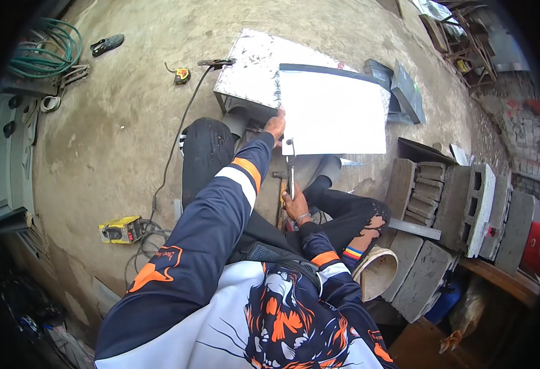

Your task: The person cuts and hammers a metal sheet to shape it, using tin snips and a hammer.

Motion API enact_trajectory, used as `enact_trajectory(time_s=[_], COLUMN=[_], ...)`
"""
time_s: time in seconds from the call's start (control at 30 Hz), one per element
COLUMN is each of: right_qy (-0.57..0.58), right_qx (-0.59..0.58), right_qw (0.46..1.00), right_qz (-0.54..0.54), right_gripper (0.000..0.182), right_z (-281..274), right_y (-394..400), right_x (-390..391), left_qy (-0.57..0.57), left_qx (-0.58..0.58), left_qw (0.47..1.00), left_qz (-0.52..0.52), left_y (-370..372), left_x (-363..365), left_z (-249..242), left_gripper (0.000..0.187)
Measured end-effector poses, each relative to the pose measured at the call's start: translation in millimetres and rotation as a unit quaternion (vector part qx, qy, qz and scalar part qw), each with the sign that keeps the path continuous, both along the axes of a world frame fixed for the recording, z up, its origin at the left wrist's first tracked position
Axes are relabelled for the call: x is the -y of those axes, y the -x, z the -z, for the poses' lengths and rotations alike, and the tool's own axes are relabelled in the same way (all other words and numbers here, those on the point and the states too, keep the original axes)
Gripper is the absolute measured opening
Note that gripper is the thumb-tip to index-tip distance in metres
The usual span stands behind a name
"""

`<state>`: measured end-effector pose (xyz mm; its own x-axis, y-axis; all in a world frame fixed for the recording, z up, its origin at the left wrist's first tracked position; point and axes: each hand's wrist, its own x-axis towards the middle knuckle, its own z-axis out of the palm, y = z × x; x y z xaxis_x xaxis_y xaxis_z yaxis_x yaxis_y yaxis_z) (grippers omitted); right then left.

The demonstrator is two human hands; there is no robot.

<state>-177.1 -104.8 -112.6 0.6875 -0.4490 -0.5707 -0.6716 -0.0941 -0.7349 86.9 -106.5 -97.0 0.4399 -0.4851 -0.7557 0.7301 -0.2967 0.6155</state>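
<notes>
A bright white sheet panel (pixel 334 114) with a dark strip along its far edge lies on a low, paint-marked table (pixel 251 61). My left hand (pixel 275 127) is closed on the panel's left edge, near its lower corner. In my right hand (pixel 295 206) are the handles of a metal plier-like tool (pixel 291 172), probably locking pliers. Its jaws sit at the panel's near left corner. Glare hides the panel's surface detail. A hammer (pixel 281 192) with a wooden handle is just left of my right hand, between my legs.
Concrete blocks (pixel 460 209) are stacked at right, beside a round pale bucket (pixel 377 273). Grey metal box sections (pixel 406 92) stand past the panel. At left are a yellow machine (pixel 120 230) with cables, an electrode holder (pixel 216 63), a tape measure (pixel 182 75) and a green hose (pixel 51 58).
</notes>
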Motion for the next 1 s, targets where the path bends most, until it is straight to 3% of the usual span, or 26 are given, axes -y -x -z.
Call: enact_trajectory(time_s=[0.2,0.23,0.27,0.3,0.33,0.37,0.4,0.43,0.5,0.6,0.67,0.73,0.8,1.0], right_qy=[-0.013,0.045,0.102,0.102,0.057,0.011,0.011,0.023,0.036,0.061,-0.023,-0.015,-0.009,0.063], right_qx=[-0.018,0.022,0.061,0.061,0.029,-0.004,-0.004,-0.013,-0.023,0.016,-0.027,-0.042,-0.058,-0.02], right_qw=[1.0,0.999,0.993,0.993,0.998,1.0,1.0,1.0,0.999,0.998,0.999,0.999,0.998,0.997], right_qz=[-0.01,-0.017,-0.025,-0.025,-0.018,-0.01,-0.01,-0.017,-0.022,-0.009,0.031,0.021,0.01,-0.03], right_gripper=[0.062,0.05,0.038,0.038,0.047,0.057,0.057,0.049,0.043,0.037,0.039,0.036,0.033,0.022], right_z=[11.3,20.6,26.9,21.1,15.2,7.5,-0.7,-9.4,0.6,5.8,2.2,-3.7,4.5,40.1], right_y=[8.0,10.5,12.8,10.5,8.1,4.8,1.5,-2.3,1.6,2.2,4.2,3.0,8.3,23.1], right_x=[2.6,1.8,1.7,1.9,2.8,3.3,3.3,3.1,5.8,6.3,5.5,4.9,7.5,8.9], left_qy=[0.005,0.006,-0.042,-0.089,-0.089,-0.062,-0.032,-0.032,-0.088,-0.066,-0.077,-0.088,-0.162,-0.235], left_qx=[0.003,0.002,-0.179,-0.353,-0.353,-0.175,0.009,0.008,0.135,0.134,0.135,0.136,0.241,0.302], left_qw=[1.0,1.0,0.983,0.931,0.931,0.983,0.999,0.999,0.987,0.986,0.987,0.986,0.957,0.919], left_qz=[-0.004,-0.005,0.014,0.033,0.032,-0.005,-0.042,-0.042,-0.01,-0.067,-0.047,-0.029,-0.002,0.091], left_y=[1.0,-16.8,-48.0,-62.7,-47.8,-15.8,2.0,-0.4,-7.5,-11.0,-17.9,-20.1,-18.3,-17.4], left_x=[1.9,6.0,16.6,19.7,18.3,9.7,5.0,6.3,10.4,23.6,27.6,33.3,38.0,39.1], left_z=[10.7,17.6,40.1,37.4,39.5,13.3,-2.4,5.0,16.6,17.1,22.7,36.1,37.6,30.9], left_gripper=[0.095,0.095,0.095,0.095,0.095,0.093,0.09,0.09,0.089,0.084,0.085,0.087,0.069,0.044])
